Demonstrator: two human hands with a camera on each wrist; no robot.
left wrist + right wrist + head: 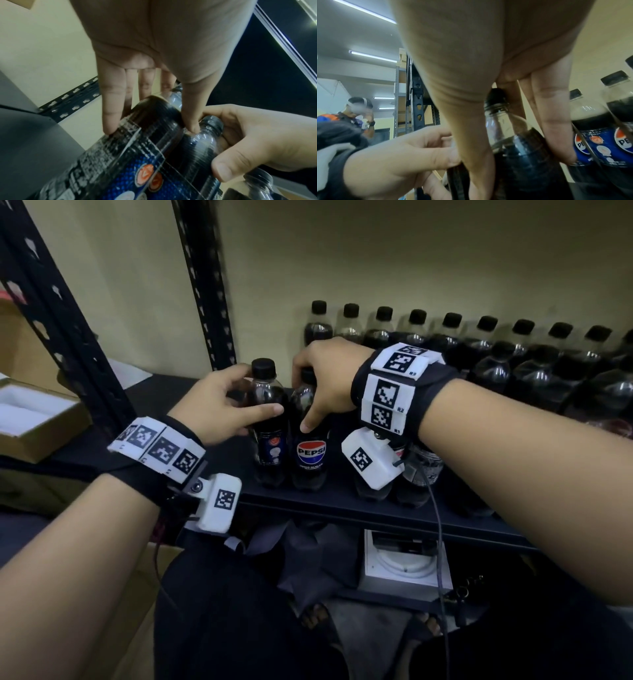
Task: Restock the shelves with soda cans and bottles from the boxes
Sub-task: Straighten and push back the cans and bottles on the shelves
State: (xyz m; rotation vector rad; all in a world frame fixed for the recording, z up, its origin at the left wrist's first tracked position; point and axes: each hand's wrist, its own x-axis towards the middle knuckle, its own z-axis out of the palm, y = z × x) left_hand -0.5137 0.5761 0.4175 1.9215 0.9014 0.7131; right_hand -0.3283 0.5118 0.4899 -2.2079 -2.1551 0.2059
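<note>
both hands are on the dark shelf, each wrapped around its own upright pepsi bottle at the left end of the front row. the left hand grips the leftmost bottle at its upper body, thumb across the near side and fingers curled around the far side; in the left wrist view the thumb and fingertips press the label zone from either side. the right hand comes down over the neighbouring bottle, fingers draped over the cap and shoulder, thumb pointing down the front above the logo. the two bottles stand touching, side by side, near the shelf's front edge. more bottles line the back and right of the shelf. an open cardboard box sits at far left, beyond the black upright post
</note>
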